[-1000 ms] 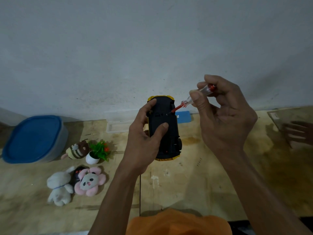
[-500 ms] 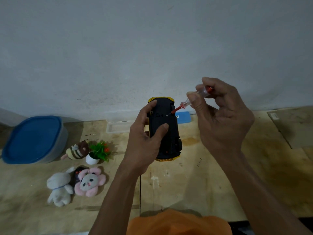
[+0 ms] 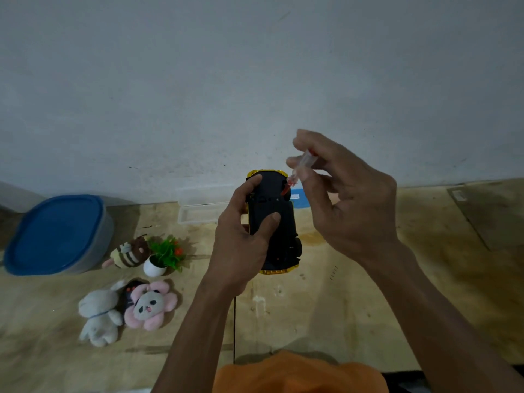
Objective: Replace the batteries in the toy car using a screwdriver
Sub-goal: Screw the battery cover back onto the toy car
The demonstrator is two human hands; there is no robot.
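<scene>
A yellow toy car (image 3: pixel 279 222) is held upside down above the wooden table, its black underside facing me. My left hand (image 3: pixel 241 245) grips the car from the left, thumb across the underside and index finger along its far edge. My right hand (image 3: pixel 346 199) pinches a small screwdriver (image 3: pixel 297 171) with a clear handle and red shaft. The shaft slants down to the left and its tip sits on the underside near the car's far end. The screw itself is too small to make out.
On the wooden table (image 3: pixel 368 293), a blue-lidded container (image 3: pixel 56 234) stands at the left. Plush toys (image 3: pixel 127 304) and a small potted plant (image 3: pixel 161 256) lie left of my forearm. A clear tray (image 3: pixel 198 212) and a blue item (image 3: pixel 297 198) sit by the wall.
My right hand's fingers have shifted along the screwdriver handle and the handle now stands steeper. The car and my left hand stay almost still. A hand seen at the far right has gone.
</scene>
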